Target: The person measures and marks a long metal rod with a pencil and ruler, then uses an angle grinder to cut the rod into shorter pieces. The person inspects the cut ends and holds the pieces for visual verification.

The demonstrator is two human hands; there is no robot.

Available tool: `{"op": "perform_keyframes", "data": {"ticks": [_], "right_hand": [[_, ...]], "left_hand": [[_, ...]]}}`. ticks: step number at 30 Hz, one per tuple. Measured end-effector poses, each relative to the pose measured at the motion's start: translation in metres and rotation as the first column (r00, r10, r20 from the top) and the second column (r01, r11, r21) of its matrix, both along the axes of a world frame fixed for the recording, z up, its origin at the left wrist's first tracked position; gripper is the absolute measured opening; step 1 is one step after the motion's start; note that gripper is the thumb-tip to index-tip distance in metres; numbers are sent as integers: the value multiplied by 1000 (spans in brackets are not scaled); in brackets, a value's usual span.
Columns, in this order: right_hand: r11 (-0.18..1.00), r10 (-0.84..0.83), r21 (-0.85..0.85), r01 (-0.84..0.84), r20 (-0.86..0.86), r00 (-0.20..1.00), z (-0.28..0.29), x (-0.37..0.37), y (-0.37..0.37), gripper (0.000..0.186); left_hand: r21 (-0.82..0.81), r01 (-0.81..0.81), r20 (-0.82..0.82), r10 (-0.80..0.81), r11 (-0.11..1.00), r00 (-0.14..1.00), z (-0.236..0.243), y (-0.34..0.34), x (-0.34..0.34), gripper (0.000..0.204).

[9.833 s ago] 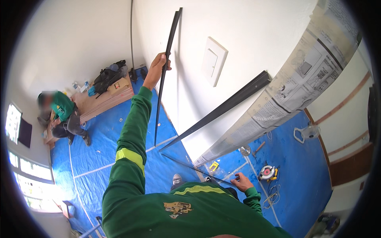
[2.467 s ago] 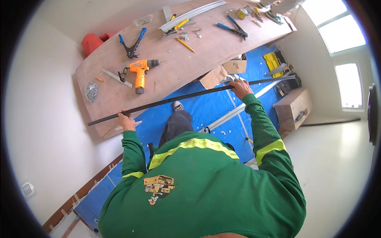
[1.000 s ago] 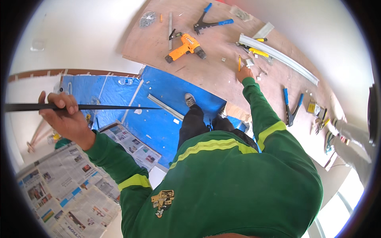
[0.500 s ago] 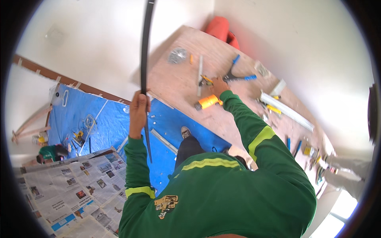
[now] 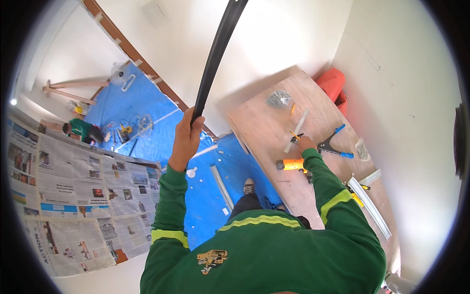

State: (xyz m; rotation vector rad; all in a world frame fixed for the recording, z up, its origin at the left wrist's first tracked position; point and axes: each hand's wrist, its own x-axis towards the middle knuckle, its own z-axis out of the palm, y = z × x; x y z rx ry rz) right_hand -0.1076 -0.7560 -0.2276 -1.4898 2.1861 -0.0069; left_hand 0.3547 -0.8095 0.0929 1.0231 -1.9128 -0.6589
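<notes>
My left hand (image 5: 186, 139) is raised, its fingers wrapped round a long black strip (image 5: 220, 44). The strip tilts up and to the right, its top past the view's upper edge. On the plywood worktop (image 5: 264, 117), my right hand (image 5: 307, 143) has its fingers drawn together at a small black-and-yellow tool (image 5: 295, 138) lying over a thin metal strip (image 5: 296, 131). My fingertips are partly hidden, so what they pinch is unclear. An orange-and-black power tool (image 5: 291, 164) lies nearer me, just below that hand. To its right is a blue-handled black tool (image 5: 334, 143).
A bagged bundle (image 5: 278, 98) and a white channel (image 5: 369, 208) lie on the worktop. Red covering (image 5: 332, 88) sits behind it. Blue sheeting (image 5: 200, 210) covers the floor, with a metal channel (image 5: 223, 188). Newspaper sheets (image 5: 83, 196) hang at left; a person (image 5: 85, 131) crouches beyond.
My view has swung, so the worktop sits further right and lower. The black strip now leans right, and its lower end no longer shows below my left hand. My right hand stays by the small tool.
</notes>
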Motion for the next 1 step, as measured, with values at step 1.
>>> {"op": "perform_keyframes", "data": {"ticks": [1], "right_hand": [[1000,-21,-5,21,17,1000,5,-3,5,50]], "left_hand": [[-42,5,23,-4,999,1000,15,0,-3,40]]}}
